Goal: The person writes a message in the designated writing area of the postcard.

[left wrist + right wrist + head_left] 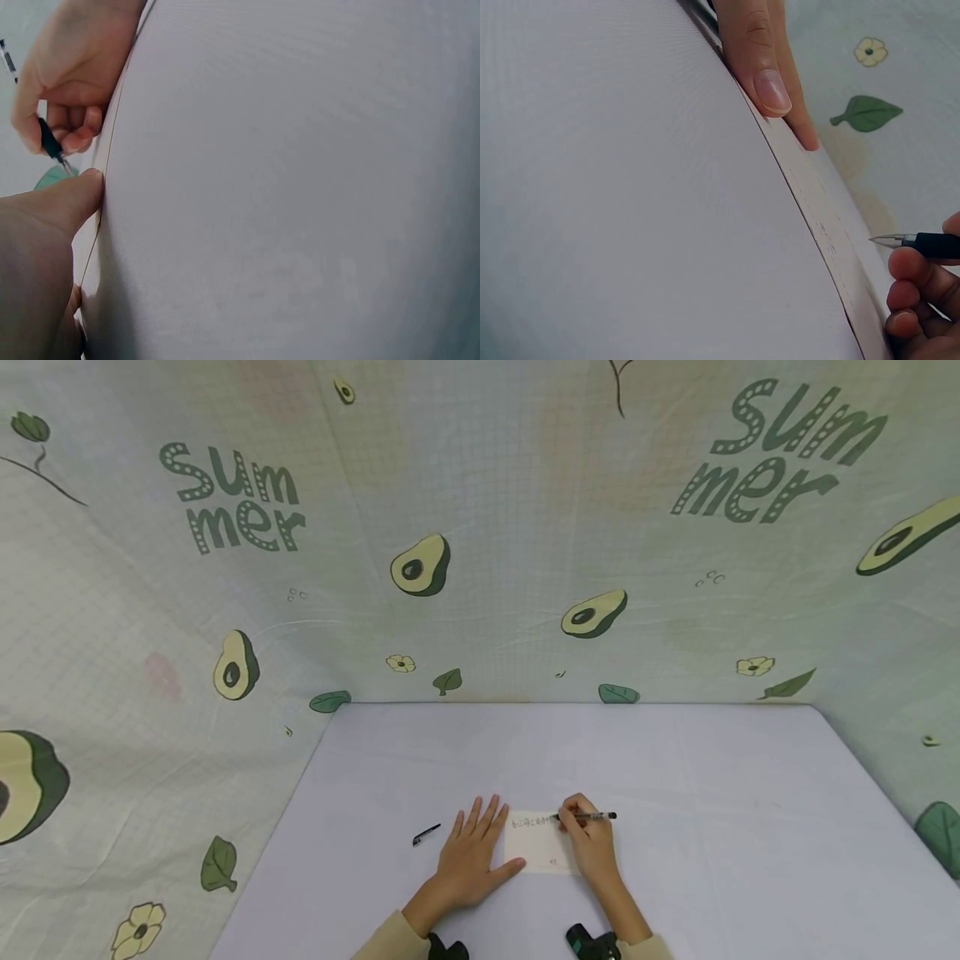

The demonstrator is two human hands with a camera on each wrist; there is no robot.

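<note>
A cream sheet of paper (536, 845) lies on the white table, with a line of handwritten characters along its top. My left hand (474, 860) rests flat with fingers spread at the paper's left side, its thumb on the lower left part. Between thumb and fingers, my right hand (590, 845) pinches a black pen (602, 815) over the right half of the sheet. The pen's tip is at the end of the written line in the head view. Its metal point and dark grip (934, 245) show in the right wrist view, above the paper (821, 217).
A black pen cap (426, 835) lies on the table (735, 827) to the left of my left hand. Behind the table hangs a pale cloth (502, 635) printed with avocados and leaves. Dark devices sit at both wrists.
</note>
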